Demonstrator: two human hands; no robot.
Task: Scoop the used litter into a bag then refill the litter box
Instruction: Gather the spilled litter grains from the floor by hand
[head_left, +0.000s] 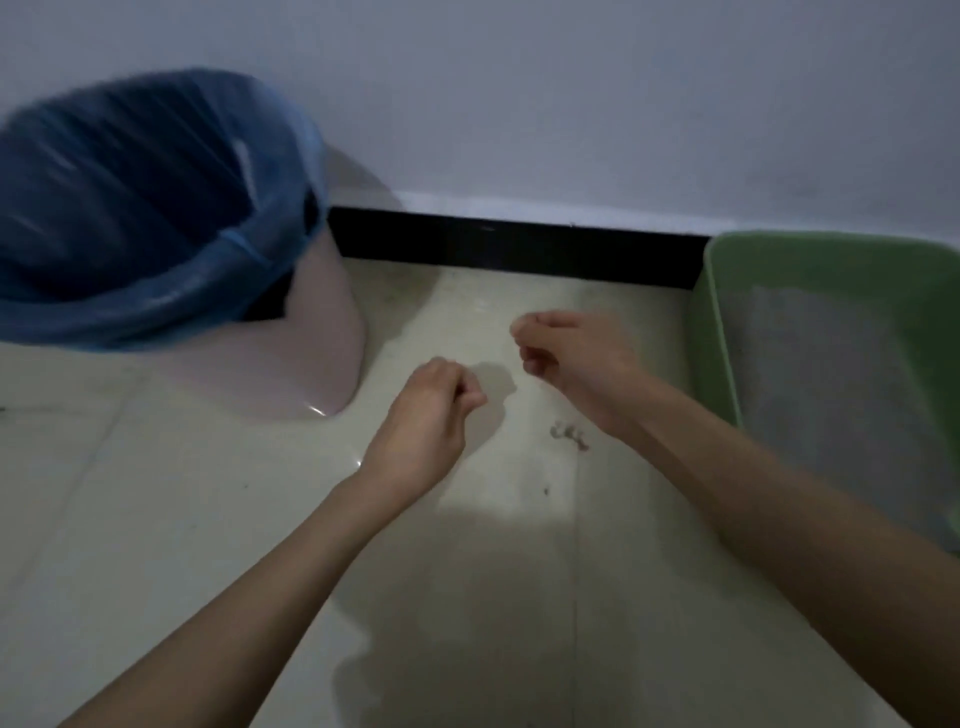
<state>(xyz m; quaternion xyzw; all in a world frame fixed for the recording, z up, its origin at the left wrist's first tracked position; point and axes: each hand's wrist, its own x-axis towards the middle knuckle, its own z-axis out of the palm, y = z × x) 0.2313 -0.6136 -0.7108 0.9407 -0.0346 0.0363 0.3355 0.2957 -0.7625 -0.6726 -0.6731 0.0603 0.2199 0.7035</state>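
Observation:
A green litter box (712, 332) stands at the right against the wall, with pale grey litter (821, 374) in it. At the left a pink bin (322, 358) lined with a blue bag (130, 208) stands open. My left hand (426, 415) hovers over the floor between them, fingers curled into a fist, nothing visible in it. My right hand (576, 358) is a little farther on, close to the litter box's left wall, its fingers curled in too and holding nothing I can see. No scoop is in view.
A few dark bits (569, 434) lie on the pale tiled floor just below my right wrist. A black baseboard (519, 244) runs along the grey wall behind. The picture is dim and slightly blurred.

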